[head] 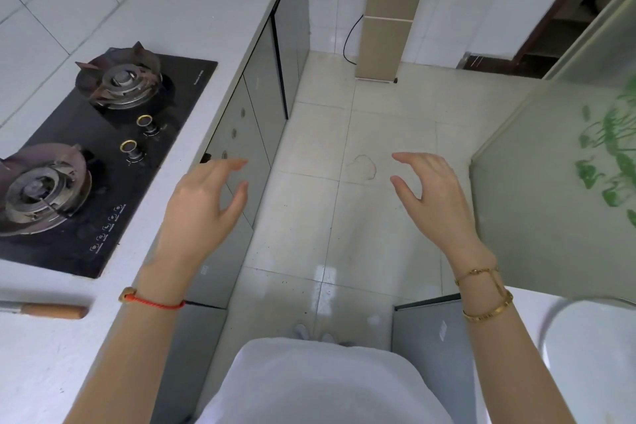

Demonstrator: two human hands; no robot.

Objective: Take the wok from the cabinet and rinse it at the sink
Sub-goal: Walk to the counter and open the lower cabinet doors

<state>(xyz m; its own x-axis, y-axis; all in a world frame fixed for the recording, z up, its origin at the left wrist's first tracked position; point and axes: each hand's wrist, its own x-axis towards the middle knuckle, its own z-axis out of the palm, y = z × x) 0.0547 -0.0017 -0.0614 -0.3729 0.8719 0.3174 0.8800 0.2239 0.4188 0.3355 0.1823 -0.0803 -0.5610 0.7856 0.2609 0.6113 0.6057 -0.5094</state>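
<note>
No wok is in view. Grey cabinet doors (261,103) run under the white counter (192,10) on the left, all closed as far as I can see. My left hand (203,203) hovers in front of those doors, fingers spread and holding nothing. Over the tiled floor, my right hand (433,196) is held up with fingers apart and empty too. A white basin rim (557,327) shows at the lower right; whether it is the sink I cannot tell.
A black two-burner gas hob (113,155) is set into the counter. A wooden-handled utensil (51,311) lies on the near counter. A pale fridge (550,182) with a green pattern stands at right. Beige floor tiles (330,155) form the aisle between.
</note>
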